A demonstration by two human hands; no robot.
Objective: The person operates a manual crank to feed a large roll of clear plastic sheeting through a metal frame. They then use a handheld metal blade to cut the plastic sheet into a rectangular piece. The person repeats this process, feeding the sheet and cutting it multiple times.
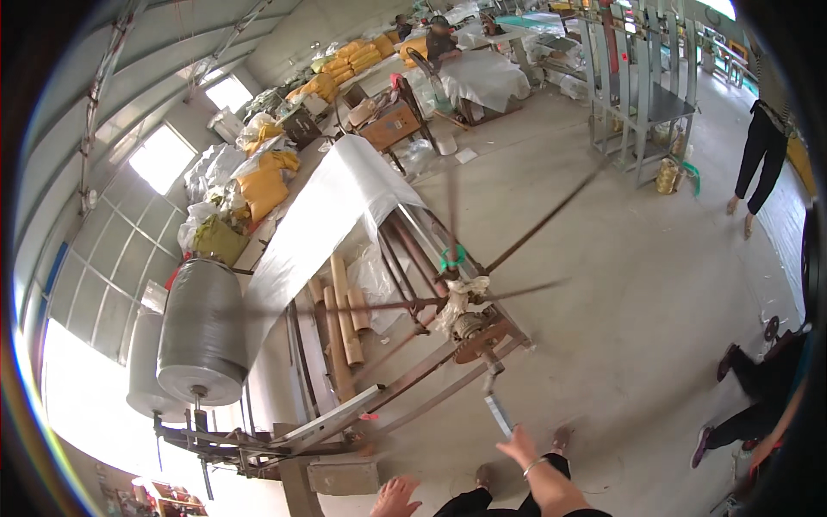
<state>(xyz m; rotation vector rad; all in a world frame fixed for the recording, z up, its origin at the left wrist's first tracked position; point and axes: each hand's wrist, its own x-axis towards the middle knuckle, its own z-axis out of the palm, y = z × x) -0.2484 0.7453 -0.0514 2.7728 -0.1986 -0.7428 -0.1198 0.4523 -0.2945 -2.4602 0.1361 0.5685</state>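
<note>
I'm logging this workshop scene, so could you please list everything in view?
Crank handle: one, grey metal, by the right hand, on the winding frame.
Winding frame: one, rusty brown, centre, its spokes blurred.
Film roll: one, large, grey, left end of the machine.
White sheet: one, stretched from the roll toward the back.
Cardboard tubes: several, tan, on the floor under the sheet.
Yellow sacks: many, stacked along the left wall.
Metal rack: one, grey, upper right.
Other people: one standing in black trousers at right, one seated at the back, one low at the right edge.
Left hand: bottom edge, open, empty.
Right hand: bracelet on wrist, fingers at the crank handle.
</note>
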